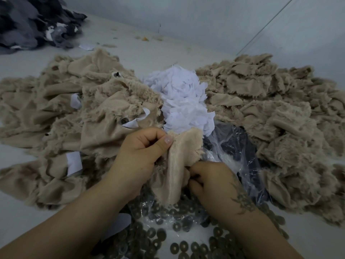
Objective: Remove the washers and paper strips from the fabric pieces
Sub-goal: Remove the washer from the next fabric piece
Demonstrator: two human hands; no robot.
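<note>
**Both hands on one beige fabric piece, near the front edge of the table**

I held a beige fabric piece (180, 165) between my two hands, above the washers close to the front edge of the table (22, 221). My left hand (141, 152) pinched its upper edge, the thumb pressed against the curled fingers with the cloth between them. My right hand (211, 182) gripped the lower side of the same piece, fingers curled into the cloth; I cannot tell if a washer or a paper strip was between them, because the fabric hid the fingertips.

A spread of dark round washers (186, 245) lay under my wrists at the front edge, partly on a clear plastic bag (233, 146) that reached back toward the middle of the table. Behind the bag stood a heap of white paper strips (184, 98), in the middle of the table.

On the left side was a big pile of furry fabric pieces (56, 118), and some white strips (74, 162) and one washer (123, 120) were visible on them. On the right side was another pile of beige pieces (270, 113), lying flatter. In the far left corner lay a pile of dark grey fabric (28, 27)
</note>
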